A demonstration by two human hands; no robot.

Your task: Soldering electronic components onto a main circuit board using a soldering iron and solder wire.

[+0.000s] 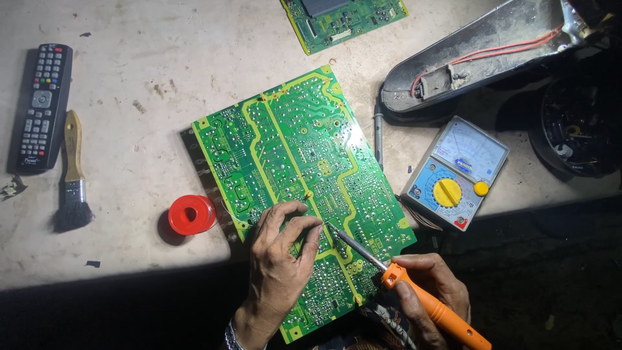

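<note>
A large green circuit board (pixel 298 149) lies solder side up on the pale bench, tilted. My left hand (pixel 280 259) rests on its lower part, fingers pinched together as if on a thin solder wire, which is too fine to make out. My right hand (pixel 433 285) grips an orange-handled soldering iron (pixel 427 304); its metal tip reaches up-left and meets the board right next to my left fingertips. A red solder spool (pixel 191 214) sits just left of the board.
A black remote control (pixel 41 107) and a small brush (pixel 72 175) lie at the left. An analogue multimeter (pixel 456 172) sits right of the board, a metal probe (pixel 378 136) between them. A second green board (pixel 343 19) lies at the top; an opened dark casing (pixel 479 48) with red wires at upper right.
</note>
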